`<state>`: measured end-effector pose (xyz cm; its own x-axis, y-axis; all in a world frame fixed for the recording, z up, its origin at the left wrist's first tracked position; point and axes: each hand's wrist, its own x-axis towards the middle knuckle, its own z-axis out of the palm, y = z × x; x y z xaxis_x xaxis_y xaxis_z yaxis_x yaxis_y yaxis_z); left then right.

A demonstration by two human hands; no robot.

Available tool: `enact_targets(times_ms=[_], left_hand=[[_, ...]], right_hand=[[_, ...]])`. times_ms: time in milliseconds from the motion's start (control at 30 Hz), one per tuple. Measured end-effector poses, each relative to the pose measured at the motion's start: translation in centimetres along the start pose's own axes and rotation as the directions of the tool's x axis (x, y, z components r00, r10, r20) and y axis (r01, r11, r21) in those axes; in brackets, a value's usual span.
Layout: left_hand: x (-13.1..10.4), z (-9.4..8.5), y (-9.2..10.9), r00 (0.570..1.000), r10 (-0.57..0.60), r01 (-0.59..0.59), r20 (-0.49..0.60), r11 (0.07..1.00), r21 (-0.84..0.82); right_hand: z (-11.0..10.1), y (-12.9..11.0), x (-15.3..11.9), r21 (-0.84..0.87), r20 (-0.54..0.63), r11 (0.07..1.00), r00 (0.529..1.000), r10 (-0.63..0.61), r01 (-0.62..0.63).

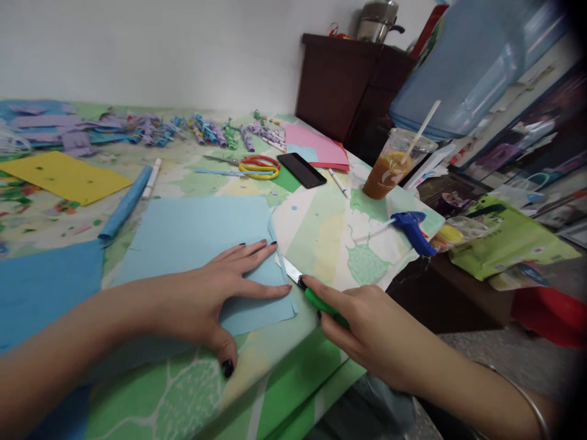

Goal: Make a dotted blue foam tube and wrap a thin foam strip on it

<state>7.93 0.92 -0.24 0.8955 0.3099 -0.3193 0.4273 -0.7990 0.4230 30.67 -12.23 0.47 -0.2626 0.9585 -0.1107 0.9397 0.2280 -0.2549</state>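
Note:
My left hand [229, 284] lies spread on a light blue sheet of paper [197, 226], pressing it to the table. Its fingertips rest near the sheet's right edge, where a narrow strip [283, 275] is partly separated. In my right hand [362, 330] is a utility knife [316, 299] with a green handle, gripped with the forefinger along it. The knife's blade touches the paper's right edge, close to my left fingertips. The blade's tip is partly covered by the paper edge.
Red-and-yellow scissors [259, 166], a black phone [301, 170] and pink paper [312, 143] lie behind the sheet. At the right stand an iced drink [394, 168] and a blue glue gun [413, 231]. Yellow paper [68, 177], a rolled blue tube [126, 205] and purple scraps [76, 140] lie left.

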Motion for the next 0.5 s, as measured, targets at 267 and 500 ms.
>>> enact_targets(times_ms=[267, 500], left_hand=[[-0.06, 0.08, 0.02, 1.000, -0.007, 0.007, 0.011, 1.000, 0.020], [-0.12, -0.09, 0.19, 1.000, -0.003, 0.003, 0.011, 1.000, 0.014]], right_hand=[[-0.34, -0.07, 0.27, -0.004, 0.017, 1.000, 1.000, 0.019, -0.019], [-0.30, 0.39, 0.50, -0.025, 0.038, 0.998, 0.997, 0.065, -0.065]])
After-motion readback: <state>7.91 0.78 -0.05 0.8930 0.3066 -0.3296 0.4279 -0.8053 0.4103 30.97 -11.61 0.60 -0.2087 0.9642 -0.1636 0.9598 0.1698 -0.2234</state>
